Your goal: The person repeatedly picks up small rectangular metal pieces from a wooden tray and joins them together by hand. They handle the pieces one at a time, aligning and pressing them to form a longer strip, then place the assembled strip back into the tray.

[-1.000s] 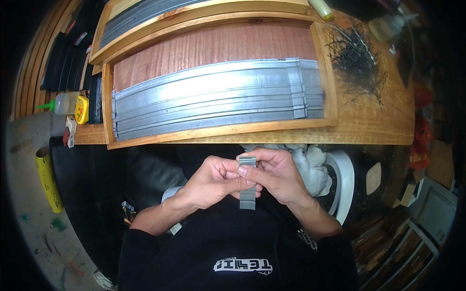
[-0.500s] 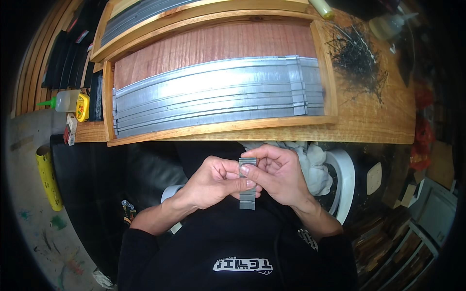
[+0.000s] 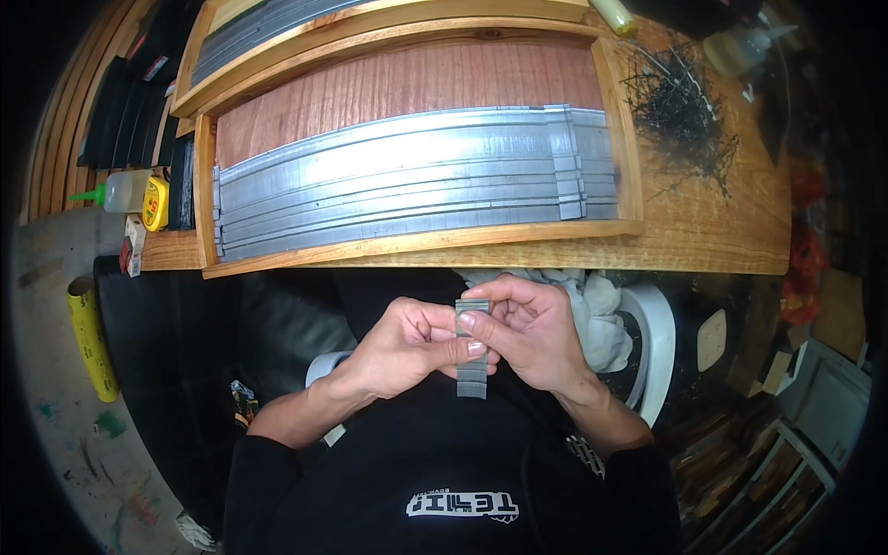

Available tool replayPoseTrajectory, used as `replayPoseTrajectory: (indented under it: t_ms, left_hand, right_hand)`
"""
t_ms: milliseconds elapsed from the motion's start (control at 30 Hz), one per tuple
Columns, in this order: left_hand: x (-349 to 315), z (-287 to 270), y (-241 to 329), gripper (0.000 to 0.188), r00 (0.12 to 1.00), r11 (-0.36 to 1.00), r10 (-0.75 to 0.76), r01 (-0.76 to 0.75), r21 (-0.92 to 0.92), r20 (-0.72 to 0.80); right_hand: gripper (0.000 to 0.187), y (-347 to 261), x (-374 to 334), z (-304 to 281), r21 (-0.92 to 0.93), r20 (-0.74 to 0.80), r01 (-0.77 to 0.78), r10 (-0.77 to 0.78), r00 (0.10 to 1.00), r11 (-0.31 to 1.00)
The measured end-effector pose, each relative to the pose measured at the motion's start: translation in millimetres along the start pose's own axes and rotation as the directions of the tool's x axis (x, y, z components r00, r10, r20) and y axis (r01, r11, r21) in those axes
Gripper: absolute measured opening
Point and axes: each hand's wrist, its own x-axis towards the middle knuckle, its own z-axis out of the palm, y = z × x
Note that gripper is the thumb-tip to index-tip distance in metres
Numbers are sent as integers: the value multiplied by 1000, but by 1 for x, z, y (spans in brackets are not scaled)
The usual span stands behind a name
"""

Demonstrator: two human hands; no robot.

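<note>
While upright, grey metal strip [image 3: 472, 347] between both hands, left hand [image 3: 407, 347], right hand [image 3: 527, 333], pinching it.

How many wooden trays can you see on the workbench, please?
2: a near wooden tray holding grey metal strips, and a far tray behind it, partly cut off.
</note>
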Motion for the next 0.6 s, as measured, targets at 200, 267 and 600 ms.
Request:
replayPoseTrajectory:
  t_ms: [200,267,600]
  left_hand:
    - [1,2,-1,22,1000,999,-21,20,-26,-21]
    - [1,0,-2,22,1000,1000,-1,1,-21,-8]
    - [0,-1,-10,23,996,995,85,-86,57,13]
  right_hand:
    - [22,6,-2,-2,-34,-33,46,-47,998,998]
    - [22,4,-3,0,11,-42,44,-43,998,999]
    - [12,1,-4,-4,-89,-1,18,-18,1000,996]
